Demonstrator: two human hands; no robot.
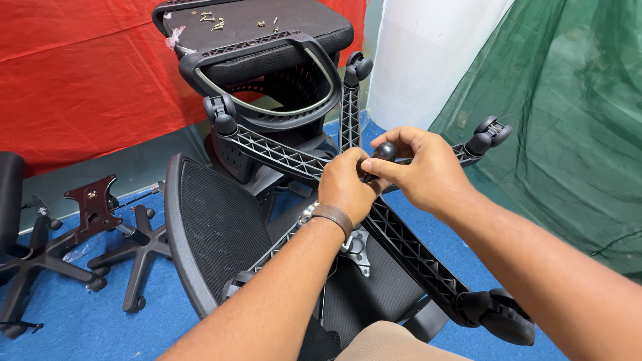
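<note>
Blue floor — hands point(384, 177) grip chair base point(401, 247) hub.

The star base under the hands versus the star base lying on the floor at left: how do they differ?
The star base under the hands is raised over an overturned mesh chair, while the floor base lies flat on the blue carpet. The held base has ribbed, lattice-like legs; the floor base has smooth ones. The held base carries large casters; the floor base's look smaller. Both are black with spokes.
</note>
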